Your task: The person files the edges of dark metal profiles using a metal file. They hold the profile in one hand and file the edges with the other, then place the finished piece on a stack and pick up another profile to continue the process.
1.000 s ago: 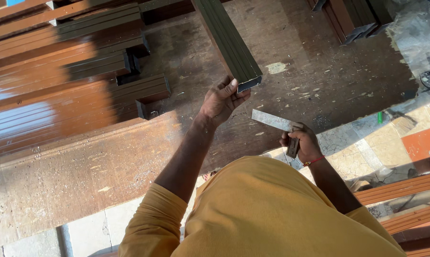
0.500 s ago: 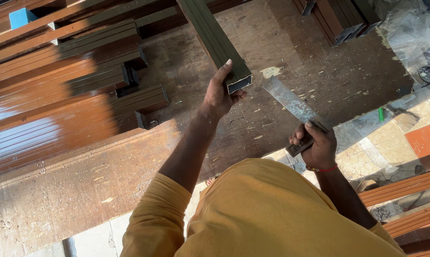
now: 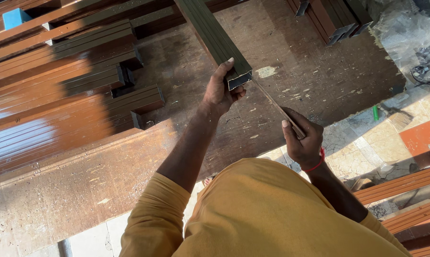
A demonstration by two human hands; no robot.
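left hand [image 3: 220, 90] gripping metal profile [image 3: 215, 35], right hand [image 3: 301, 143] holding file [image 3: 276, 107]

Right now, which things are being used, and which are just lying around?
In use:
- left hand gripping the dark metal tube at its cut end
- right hand holding a flat file against that end

Lying about:
- stacked brown profiles
- blue block
- plastic sheeting
- green marker

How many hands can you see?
2. The left hand holds the cut end of the dark rectangular tube over the wooden bench. The right hand holds a flat file against that end.
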